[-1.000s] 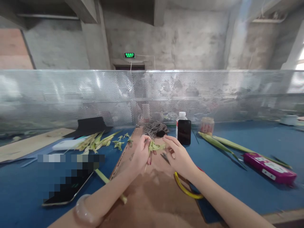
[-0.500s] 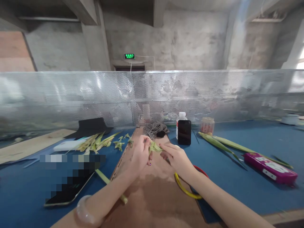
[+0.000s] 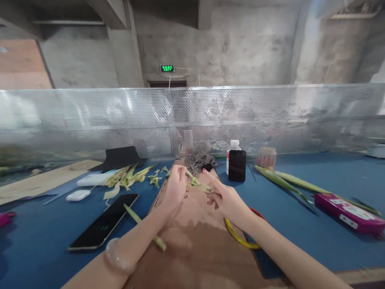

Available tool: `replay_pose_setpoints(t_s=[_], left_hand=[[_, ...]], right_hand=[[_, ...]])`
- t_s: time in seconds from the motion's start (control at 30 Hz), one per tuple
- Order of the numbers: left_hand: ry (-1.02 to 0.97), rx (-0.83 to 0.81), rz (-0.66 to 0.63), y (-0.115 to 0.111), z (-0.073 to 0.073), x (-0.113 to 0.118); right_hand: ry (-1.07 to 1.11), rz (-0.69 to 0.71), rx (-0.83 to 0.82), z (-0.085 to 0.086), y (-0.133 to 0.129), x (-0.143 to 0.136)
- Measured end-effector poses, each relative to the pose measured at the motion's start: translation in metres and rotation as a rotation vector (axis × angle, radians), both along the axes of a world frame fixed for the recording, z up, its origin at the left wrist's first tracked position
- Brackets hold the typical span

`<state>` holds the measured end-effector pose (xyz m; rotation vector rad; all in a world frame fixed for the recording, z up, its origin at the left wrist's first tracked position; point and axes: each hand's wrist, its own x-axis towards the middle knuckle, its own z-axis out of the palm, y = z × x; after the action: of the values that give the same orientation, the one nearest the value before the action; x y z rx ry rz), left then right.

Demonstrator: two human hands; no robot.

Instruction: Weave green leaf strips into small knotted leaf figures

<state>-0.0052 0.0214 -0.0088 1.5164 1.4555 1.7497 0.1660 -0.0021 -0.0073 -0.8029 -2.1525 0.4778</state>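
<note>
A narrow pale-green leaf strip [image 3: 195, 182] with a small knot in its middle stretches between my hands, above a brown cardboard sheet [image 3: 195, 249]. My left hand [image 3: 176, 186] is closed, pinching the strip's upper left end between thumb and fingertips. At the other end, my right hand [image 3: 224, 196] grips the strip with curled fingers while its index finger points out over it. Another cut leaf piece [image 3: 144, 226] lies by my left forearm, partly on the cardboard. Several small knotted leaf pieces [image 3: 155, 180] rest on the blue table to the left of my left hand.
On the left are a phone [image 3: 105, 220], a white case [image 3: 78, 195] and a leaf bunch [image 3: 129, 176]. Grey cord [image 3: 198, 162], a bottle [image 3: 234, 145], an upright black phone [image 3: 237, 165], a jar [image 3: 266, 157], long leaves [image 3: 279, 182] and a purple pouch [image 3: 349, 212] stand or lie beyond and right.
My hands have moved slightly apart, drawing the leaf strip out between them. Its folded part now looks like a small tight knot. My right index finger has straightened. The view has shifted slightly.
</note>
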Motion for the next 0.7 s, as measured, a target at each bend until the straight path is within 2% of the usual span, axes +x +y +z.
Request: replay_pose_setpoints(t_s=[0.43, 0.7], left_hand=[[0.007, -0.030, 0.032, 0.003, 0.014, -0.010], [-0.047, 0.009, 0.046, 0.010, 0.014, -0.019]], right_hand=[[-0.054, 0.012, 0.068, 0.002, -0.004, -0.003], [-0.036, 0.009, 0.013, -0.002, 0.000, -0.004]])
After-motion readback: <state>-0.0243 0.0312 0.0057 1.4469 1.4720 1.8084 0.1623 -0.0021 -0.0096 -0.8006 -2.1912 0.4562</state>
